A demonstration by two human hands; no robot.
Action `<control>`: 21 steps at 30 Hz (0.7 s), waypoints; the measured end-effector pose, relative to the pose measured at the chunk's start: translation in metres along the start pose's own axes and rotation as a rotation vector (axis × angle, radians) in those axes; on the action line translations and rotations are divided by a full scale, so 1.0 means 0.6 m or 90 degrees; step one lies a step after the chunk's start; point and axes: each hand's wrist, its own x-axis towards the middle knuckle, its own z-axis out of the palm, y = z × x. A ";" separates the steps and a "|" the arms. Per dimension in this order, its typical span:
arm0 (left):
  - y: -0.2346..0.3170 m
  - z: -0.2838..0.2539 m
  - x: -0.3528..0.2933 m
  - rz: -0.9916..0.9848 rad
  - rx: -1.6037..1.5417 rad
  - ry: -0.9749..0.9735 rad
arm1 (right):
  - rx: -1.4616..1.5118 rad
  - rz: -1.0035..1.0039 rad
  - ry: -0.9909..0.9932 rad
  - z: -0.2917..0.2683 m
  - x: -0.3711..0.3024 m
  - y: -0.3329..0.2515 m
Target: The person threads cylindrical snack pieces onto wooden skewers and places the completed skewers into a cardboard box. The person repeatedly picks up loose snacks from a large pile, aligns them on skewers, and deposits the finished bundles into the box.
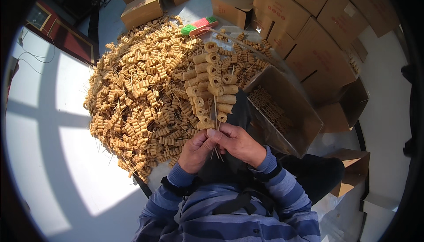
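Note:
Skewers of tan rolled pieces (214,80), several in a bunch, stand up from my two hands with their bare stick ends pointing down toward my lap. My left hand (196,151) pinches the sticks from the left, fingers closed. Against it, my right hand (238,143) is also closed round the sticks, its thumb lying across the front. The thin stick ends poke out below both hands. Behind the bunch spreads a large heap of similar skewers (137,91), lying every which way on the floor.
An open cardboard box (300,116) with a plastic liner and skewers inside stands at my right. Stacked cartons (304,34) rise behind it. A broom with green and pink bristles (198,26) lies at the heap's far edge. More boxes (141,10) stand at the back left.

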 end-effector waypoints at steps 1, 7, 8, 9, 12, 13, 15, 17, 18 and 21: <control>-0.005 0.005 -0.003 -0.001 -0.001 -0.022 | -0.014 0.035 0.007 -0.001 -0.007 0.003; -0.028 0.041 -0.021 0.005 0.111 -0.002 | 0.133 0.087 0.024 -0.010 -0.044 0.031; -0.028 0.045 -0.021 -0.013 0.109 -0.010 | 0.175 0.097 0.025 -0.010 -0.048 0.035; -0.027 0.049 -0.020 -0.032 0.106 -0.018 | 0.176 0.068 0.042 -0.011 -0.052 0.039; -0.015 0.057 -0.021 -0.040 0.234 -0.040 | 0.195 0.023 0.084 -0.009 -0.065 0.049; -0.007 0.057 -0.020 -0.041 0.309 -0.043 | 0.197 0.012 0.088 -0.009 -0.067 0.051; 0.013 0.056 -0.021 -0.101 0.405 -0.079 | 0.185 -0.020 0.083 -0.011 -0.071 0.053; 0.037 0.054 -0.021 -0.186 0.508 -0.141 | 0.156 -0.057 0.067 -0.017 -0.074 0.051; 0.049 0.052 -0.020 -0.235 0.557 -0.188 | 0.160 -0.075 0.080 -0.019 -0.078 0.050; 0.081 0.042 -0.022 -0.274 0.526 -0.113 | 0.177 -0.105 0.102 -0.031 -0.091 0.045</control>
